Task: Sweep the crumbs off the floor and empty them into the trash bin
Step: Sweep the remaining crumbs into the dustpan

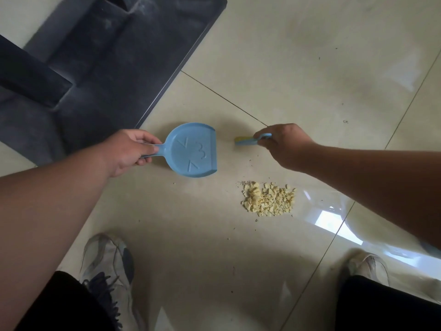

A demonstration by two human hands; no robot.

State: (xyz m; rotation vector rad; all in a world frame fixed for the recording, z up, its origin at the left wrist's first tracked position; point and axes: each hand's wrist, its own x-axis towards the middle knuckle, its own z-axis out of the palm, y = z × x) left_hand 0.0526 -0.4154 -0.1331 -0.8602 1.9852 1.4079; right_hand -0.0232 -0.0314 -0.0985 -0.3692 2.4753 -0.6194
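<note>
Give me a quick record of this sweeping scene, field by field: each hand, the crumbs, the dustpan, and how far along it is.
left hand: grips the handle of the blue dustpan
right hand: holds the small brush
dustpan: no crumbs in it, open edge facing the brush
crumbs: one yellowish pile on the tiled floor, apart from both tools
progress: nothing swept up yet
trash bin: cannot tell

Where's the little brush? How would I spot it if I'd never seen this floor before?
Start at the big dark mat on the pale tile floor, then find the blue dustpan the left hand holds beside it. Just past the dustpan's open edge, the right hand grips the brush. It is the only small thing with a yellow top, lying above the crumbs.
</note>
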